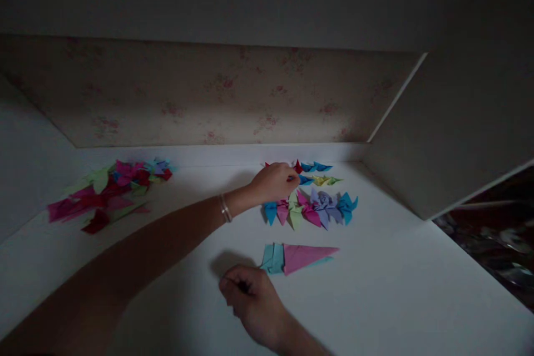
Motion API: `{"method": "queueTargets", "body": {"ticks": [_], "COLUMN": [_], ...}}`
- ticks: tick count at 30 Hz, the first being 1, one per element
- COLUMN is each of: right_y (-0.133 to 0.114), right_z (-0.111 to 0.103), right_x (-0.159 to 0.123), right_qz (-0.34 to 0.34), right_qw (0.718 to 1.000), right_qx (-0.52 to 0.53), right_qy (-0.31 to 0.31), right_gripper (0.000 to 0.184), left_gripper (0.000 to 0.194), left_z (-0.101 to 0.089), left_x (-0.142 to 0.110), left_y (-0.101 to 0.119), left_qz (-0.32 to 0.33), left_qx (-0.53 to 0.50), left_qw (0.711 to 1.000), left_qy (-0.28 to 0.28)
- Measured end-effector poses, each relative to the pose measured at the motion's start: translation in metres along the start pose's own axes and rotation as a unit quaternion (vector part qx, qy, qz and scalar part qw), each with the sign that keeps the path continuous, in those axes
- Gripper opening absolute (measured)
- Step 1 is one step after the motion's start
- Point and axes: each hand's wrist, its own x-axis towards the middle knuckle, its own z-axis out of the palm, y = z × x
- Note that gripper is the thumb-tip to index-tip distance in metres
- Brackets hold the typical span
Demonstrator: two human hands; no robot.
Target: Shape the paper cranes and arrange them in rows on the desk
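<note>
My left hand (276, 182), with a bracelet at the wrist, reaches to the back of the white surface (396, 289). Its fingers are pinched at the left end of a small blue folded paper piece (306, 180), partly covered by the fingertips. Beside it in that row lie yellow-green folded pieces (326, 181); behind are small red (297, 167) and blue (317, 167) ones. Nearer me runs a row of paper flowers (295, 211). My right hand (254, 303) is closed above the surface; whatever it may hold is hidden. Close by lie pink (308, 256) and turquoise (273, 258) folded papers.
A loose pile of colourful folded papers (112, 192) lies at the back left. Floral wallpaper (233, 94) covers the back wall. A panel (450, 111) stands at the right, and a dark overhang (250, 0) crosses above. Cluttered items (496, 239) show beyond the right edge.
</note>
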Motion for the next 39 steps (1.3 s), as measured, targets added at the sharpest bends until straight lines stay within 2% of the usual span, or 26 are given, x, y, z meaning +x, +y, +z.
{"method": "queueTargets", "body": {"ticks": [3,6,10,12,14,19,23,27,31,39], "right_y": [-0.006,-0.010,-0.011,-0.010,-0.010,-0.017,-0.022,-0.022,-0.021,-0.020], "right_z": [0.001,0.003,0.005,0.006,0.009,0.036,0.075,0.104,0.111,0.104], "right_x": [-0.001,-0.004,-0.007,-0.008,-0.008,-0.009,0.000,0.018,0.023,0.007], "right_qz": [-0.002,-0.019,-0.038,-0.035,-0.027,-0.009,-0.029,-0.054,-0.071,-0.083], "right_qw": [1.000,0.998,0.992,0.989,0.988,0.986,0.992,0.991,0.984,0.979], "right_qx": [-0.012,-0.056,-0.120,-0.140,-0.146,-0.123,-0.074,-0.067,-0.121,-0.165], "right_qy": [0.003,0.003,0.009,0.022,0.045,0.110,0.096,0.103,0.109,0.080], "right_gripper": [0.025,0.027,0.031,0.032,0.033,0.034,0.031,0.029,0.031,0.032], "left_gripper": [0.025,0.021,0.028,0.029,0.029,0.026,0.022,0.019,0.016,0.018], "left_z": [-0.030,-0.049,-0.051,-0.047,-0.042,-0.033,-0.027,-0.023,-0.022,-0.019], "left_x": [-0.082,-0.164,-0.249,-0.279,-0.299,-0.315,-0.316,-0.323,-0.328,-0.327], "left_y": [0.010,0.019,0.026,0.027,0.026,0.014,0.007,0.000,-0.007,-0.005], "left_qz": [-0.036,-0.139,-0.316,-0.349,-0.343,-0.333,-0.304,-0.314,-0.307,-0.308], "left_qx": [-0.095,-0.190,-0.270,-0.291,-0.312,-0.379,-0.401,-0.407,-0.408,-0.415], "left_qw": [0.994,0.972,0.909,0.890,0.885,0.862,0.863,0.854,0.855,0.853], "left_qy": [0.029,0.018,0.031,0.040,0.037,0.039,0.051,0.083,0.089,0.071]}}
